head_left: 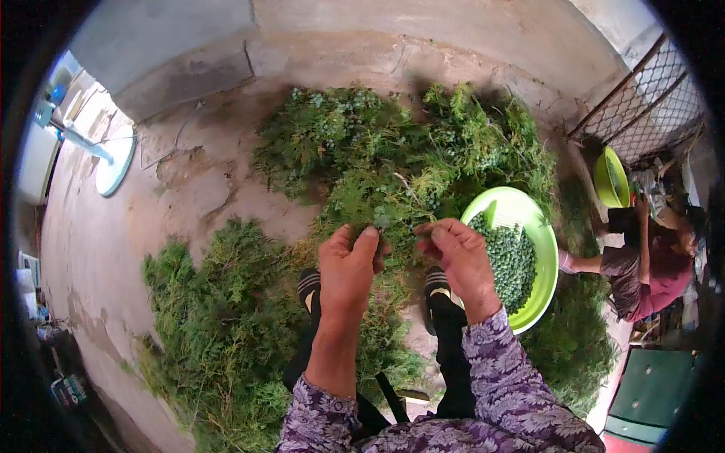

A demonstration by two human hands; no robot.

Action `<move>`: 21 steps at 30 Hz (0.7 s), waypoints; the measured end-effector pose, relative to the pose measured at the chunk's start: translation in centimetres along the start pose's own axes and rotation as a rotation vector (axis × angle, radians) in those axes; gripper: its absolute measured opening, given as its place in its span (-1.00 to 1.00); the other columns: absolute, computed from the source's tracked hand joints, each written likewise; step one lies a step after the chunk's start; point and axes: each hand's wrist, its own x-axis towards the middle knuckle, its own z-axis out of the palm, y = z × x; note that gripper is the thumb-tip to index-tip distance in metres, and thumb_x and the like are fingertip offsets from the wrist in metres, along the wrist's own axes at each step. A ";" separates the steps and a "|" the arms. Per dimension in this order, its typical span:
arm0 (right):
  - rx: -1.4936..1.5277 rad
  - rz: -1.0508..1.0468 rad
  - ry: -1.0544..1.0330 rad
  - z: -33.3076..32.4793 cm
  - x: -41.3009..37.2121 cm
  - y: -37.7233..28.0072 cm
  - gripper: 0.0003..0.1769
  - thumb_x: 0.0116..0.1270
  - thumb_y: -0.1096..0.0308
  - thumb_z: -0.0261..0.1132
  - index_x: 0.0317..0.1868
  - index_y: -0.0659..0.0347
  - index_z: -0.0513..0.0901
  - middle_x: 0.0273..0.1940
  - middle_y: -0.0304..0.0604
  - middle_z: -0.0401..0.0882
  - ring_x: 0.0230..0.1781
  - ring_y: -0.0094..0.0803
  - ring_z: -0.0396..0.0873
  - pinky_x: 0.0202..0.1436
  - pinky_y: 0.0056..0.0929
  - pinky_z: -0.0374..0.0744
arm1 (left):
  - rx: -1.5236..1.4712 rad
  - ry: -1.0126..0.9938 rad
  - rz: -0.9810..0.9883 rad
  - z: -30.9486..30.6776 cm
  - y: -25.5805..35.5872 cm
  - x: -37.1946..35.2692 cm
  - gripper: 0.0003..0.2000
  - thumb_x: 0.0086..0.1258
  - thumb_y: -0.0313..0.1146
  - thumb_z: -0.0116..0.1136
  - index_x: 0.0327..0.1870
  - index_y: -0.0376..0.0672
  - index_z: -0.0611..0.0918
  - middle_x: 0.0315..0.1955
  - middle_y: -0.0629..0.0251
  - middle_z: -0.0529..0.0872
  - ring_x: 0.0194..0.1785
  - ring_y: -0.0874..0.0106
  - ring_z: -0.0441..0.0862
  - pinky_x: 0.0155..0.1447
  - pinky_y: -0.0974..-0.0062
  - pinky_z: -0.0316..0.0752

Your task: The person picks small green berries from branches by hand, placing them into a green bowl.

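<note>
My left hand [347,268] is closed in a pinch, with a green conifer sprig [384,215] bearing small pale-green cones at its fingertips. Facing it, my right hand [462,260] has thumb and forefinger pressed together beside the sprig; what lies between them is too small to make out. Close to the right wrist stands a lime-green basin [545,260], holding a heap of small round green cones [510,260]. Beyond both hands lies a big pile of cone-laden cut branches [362,143].
Another heap of green branches [226,325] spreads at the left. A person [657,260] sits at the right near a second lime-green basin [610,177]. A pale fan stand [115,162] is at far left, a wire-mesh panel [642,106] at upper right, and a dark green box [651,389] at lower right.
</note>
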 end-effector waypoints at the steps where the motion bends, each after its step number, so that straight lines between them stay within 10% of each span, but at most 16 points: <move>1: 0.119 -0.053 -0.004 -0.4 0.1 -0.3 -0.87 0.23 0.41 0.15 -0.27 0.28 0.56 -0.31 -0.24 0.55 -0.38 -0.55 0.48 -0.26 -0.57 0.47 | 0.005 -0.007 -0.006 0.3 -0.3 0.0 -0.90 0.26 -0.40 0.00 -0.37 -0.22 0.52 -0.61 0.40 0.55 -0.62 0.68 0.35 -0.54 0.70 0.26; 13: -0.117 -0.114 -0.101 -1.6 -1.4 -1.2 -0.76 0.09 0.47 0.30 -0.20 0.28 0.54 -0.33 -0.33 0.54 -0.32 -0.64 0.46 -0.24 -0.64 0.47 | 0.579 -0.240 0.249 1.3 -3.9 -0.2 -0.92 0.15 -0.47 0.06 -0.46 -0.29 0.46 -0.73 0.22 0.42 -0.64 0.56 0.30 -0.54 0.49 0.24; 21: -0.603 -0.304 -0.186 -2.5 -1.1 0.2 -0.80 0.04 0.40 0.24 -0.29 0.27 0.52 -0.45 0.03 0.54 -0.44 -0.29 0.56 -0.37 -0.41 0.50 | 1.075 -0.262 0.483 2.2 -3.1 -0.7 -0.85 0.08 -0.44 0.09 -0.56 -0.28 0.40 -0.64 -0.04 0.49 -0.51 0.01 0.46 -0.45 0.18 0.32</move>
